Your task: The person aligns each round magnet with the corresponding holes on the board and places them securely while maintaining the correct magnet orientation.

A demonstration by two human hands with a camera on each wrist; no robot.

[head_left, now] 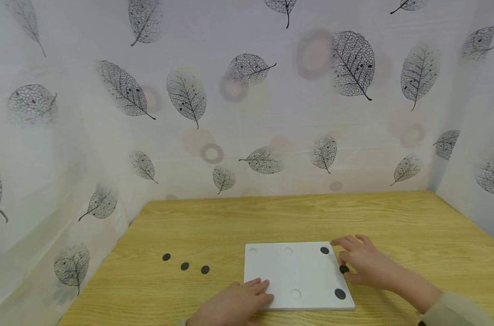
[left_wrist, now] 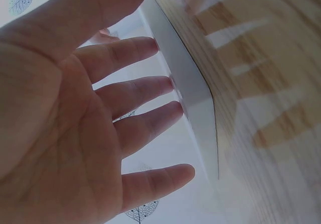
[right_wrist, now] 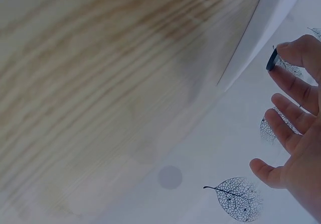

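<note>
The right hand pinches a black disc between thumb and index finger, its other fingers clear of the disc, at the right edge of the white board; the left hand lies on the board's near left part, fingers extended and gripping nothing. Uneven thumb pressure could flip the thin disc — nearly edge-on in the right wrist view — or drop it onto the table. A stray finger could dislodge the far corner disc, and insufficient left-hand pressure could let the board slide.
</note>
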